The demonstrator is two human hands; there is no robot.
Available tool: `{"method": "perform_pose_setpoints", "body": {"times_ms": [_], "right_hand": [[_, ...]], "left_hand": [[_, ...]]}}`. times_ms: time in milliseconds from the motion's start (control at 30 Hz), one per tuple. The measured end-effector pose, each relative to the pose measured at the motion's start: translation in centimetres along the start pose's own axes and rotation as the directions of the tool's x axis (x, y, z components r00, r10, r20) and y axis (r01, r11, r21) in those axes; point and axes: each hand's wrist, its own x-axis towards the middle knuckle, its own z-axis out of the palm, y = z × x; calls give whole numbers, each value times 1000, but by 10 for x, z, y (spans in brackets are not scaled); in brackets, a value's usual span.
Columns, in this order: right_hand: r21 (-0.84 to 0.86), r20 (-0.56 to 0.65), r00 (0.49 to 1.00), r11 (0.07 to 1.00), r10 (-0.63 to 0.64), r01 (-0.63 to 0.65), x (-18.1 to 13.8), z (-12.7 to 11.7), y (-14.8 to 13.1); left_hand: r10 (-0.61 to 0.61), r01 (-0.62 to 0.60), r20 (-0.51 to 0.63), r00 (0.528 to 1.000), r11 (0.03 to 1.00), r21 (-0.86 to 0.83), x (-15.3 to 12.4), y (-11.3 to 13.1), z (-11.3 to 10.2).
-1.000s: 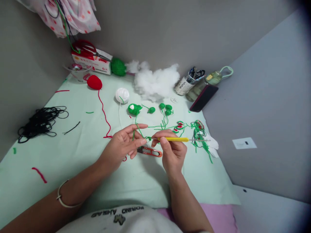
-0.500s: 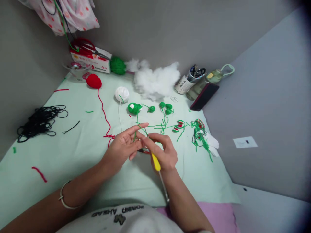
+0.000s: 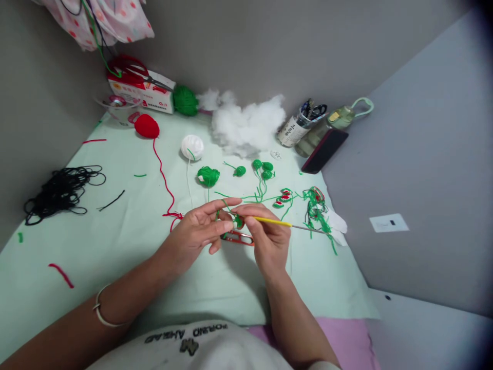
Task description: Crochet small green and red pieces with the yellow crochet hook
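My right hand (image 3: 269, 239) is closed around the yellow handle of a crochet hook (image 3: 272, 221), whose metal shaft points out to the right. Between the fingertips of my left hand (image 3: 200, 228) is a small green and red crochet piece (image 3: 239, 221), with some white at its edge. Green yarn passes over my raised left index finger and runs back to a small green yarn ball (image 3: 208, 177). The hook's working tip lies at the piece, partly hidden by fingers. Below the hands an orange-handled thread snipper (image 3: 239, 237) lies on the cloth.
A white yarn ball (image 3: 192, 148), a red yarn ball (image 3: 147, 126) and white stuffing (image 3: 248, 126) lie behind. Small green balls (image 3: 267, 167) and red-green pieces (image 3: 285, 196) sit to the right. Black cord (image 3: 63, 192) lies left; a phone (image 3: 324, 151) leans by a bottle (image 3: 341, 117).
My right hand has turned, swinging the crochet hook from pointing toward me to pointing right. The crochet piece and the snipper now show more. The small green yarn ball has rolled slightly.
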Motion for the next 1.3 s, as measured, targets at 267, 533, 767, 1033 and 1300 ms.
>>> {"method": "perform_pose_setpoints", "body": {"times_ms": [267,533,767,1033,1300], "right_hand": [[-159,19,995,982,-102,104,-6,-4,-2],[-486,141,926,790,-351,374,-13,-1,3],[19,-33,999,1000,8,-7,-2,-1,3],[-498,124,904,762,-409,413,-17,9,11],[196,-348,936,980,52,19,16,-22,0]], "left_hand": [[9,-6,-67,998,999,45,-1,3,-2],[-103,101,-30,994,993,-56,0,2,-1],[50,-30,-132,990,989,145,-1,2,-4],[-18,19,-29,999,999,45,-3,-2,3],[-10,-6,-169,986,995,-97,5,13,-15]]}}
